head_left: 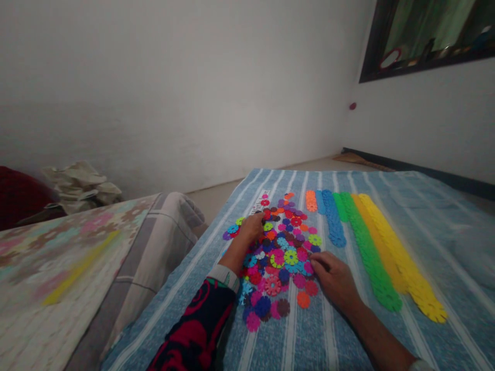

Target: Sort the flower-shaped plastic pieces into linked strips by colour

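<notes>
A heap of flat plastic flower-shaped discs (282, 257) in pink, blue, red, purple and green lies on a blue striped cloth (348, 330). My left hand (252, 226) rests on the heap's far left side, fingers curled over discs; what they hold is hidden. At the heap's right edge my right hand (335, 281) lies low, fingertips pinched together on a pink disc (308, 267). To the right run sorted rows of discs: orange (311, 201), blue (332, 219), green (367, 252), yellow (402, 268).
A patterned mattress or cushion (58, 278) with a grey-checked edge lies to the left. Crumpled cloth (79, 185) sits by the white wall. A dark-framed window (425, 36) is at top right. Bare floor shows beyond the cloth.
</notes>
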Action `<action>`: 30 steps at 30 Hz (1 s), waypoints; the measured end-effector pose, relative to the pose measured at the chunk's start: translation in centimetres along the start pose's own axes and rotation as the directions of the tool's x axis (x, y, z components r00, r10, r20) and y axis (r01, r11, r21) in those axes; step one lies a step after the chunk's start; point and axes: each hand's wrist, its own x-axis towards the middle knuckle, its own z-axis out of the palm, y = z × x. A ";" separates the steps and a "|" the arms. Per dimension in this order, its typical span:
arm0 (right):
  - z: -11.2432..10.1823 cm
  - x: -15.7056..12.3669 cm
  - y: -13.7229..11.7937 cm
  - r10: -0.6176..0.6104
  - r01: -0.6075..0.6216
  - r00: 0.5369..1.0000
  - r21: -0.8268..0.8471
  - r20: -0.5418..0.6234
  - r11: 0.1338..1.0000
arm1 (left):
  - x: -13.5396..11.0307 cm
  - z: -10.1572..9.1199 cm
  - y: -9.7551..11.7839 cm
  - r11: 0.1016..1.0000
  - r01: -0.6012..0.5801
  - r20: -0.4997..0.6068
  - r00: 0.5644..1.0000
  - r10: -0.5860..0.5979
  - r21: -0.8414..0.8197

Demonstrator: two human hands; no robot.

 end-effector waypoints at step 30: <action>0.3 0.8 -0.5 -0.043 0.041 0.998 -0.032 -0.042 0.999 | 6.0 -1.7 -1.1 0.922 0.358 0.019 0.931 -0.364 0.148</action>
